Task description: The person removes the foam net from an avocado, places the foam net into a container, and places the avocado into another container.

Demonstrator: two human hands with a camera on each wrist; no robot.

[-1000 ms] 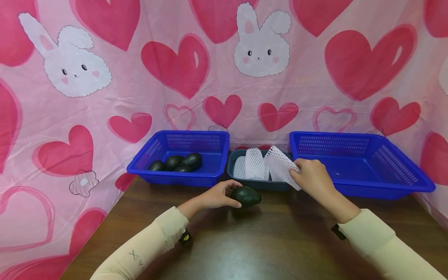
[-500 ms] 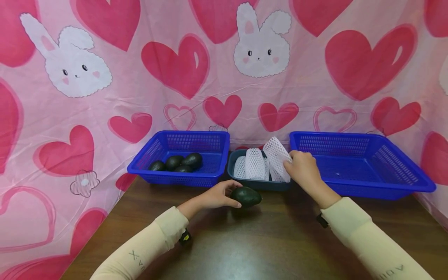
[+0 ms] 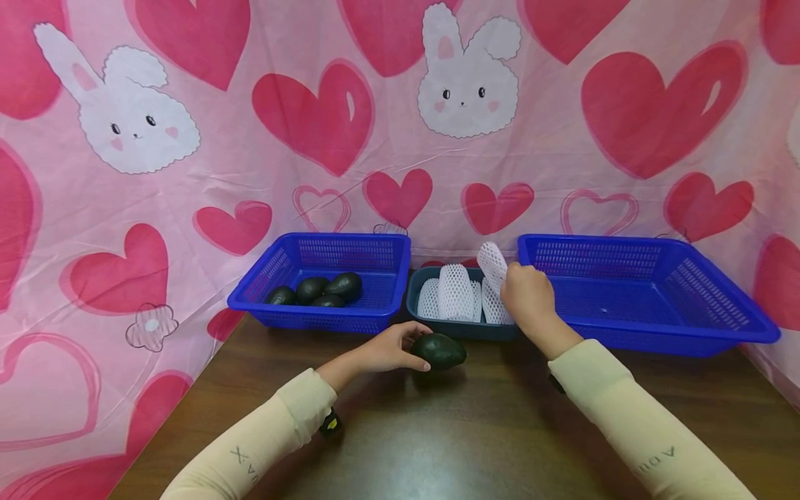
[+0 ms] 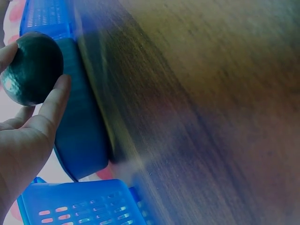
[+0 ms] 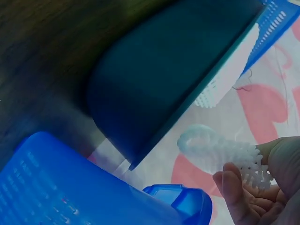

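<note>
My left hand [image 3: 392,347] holds a dark green avocado [image 3: 441,352] between thumb and fingers, just above the tabletop in front of the dark teal bin. The left wrist view also shows the avocado [image 4: 35,70] in the fingers. My right hand [image 3: 528,295] grips one end of a white foam net sleeve [image 3: 492,264] over the bin's right end. In the right wrist view, the sleeve [image 5: 215,150] sticks out from the pinching fingers and its far end looks rounded. Several more foam net sleeves [image 3: 455,293] lie in the teal bin [image 3: 462,330].
At the left a blue basket [image 3: 315,321] contains several avocados [image 3: 312,289]. Another blue basket [image 3: 656,333] stands at the right, beside the teal bin. All sit on a brown wooden table [image 3: 437,437], before a pink heart-print cloth [image 3: 300,42].
My right hand has moved left and slightly up with the foam net sleeve, which turned from lying flat and wide to narrow and upright. My left hand and the avocado stay put.
</note>
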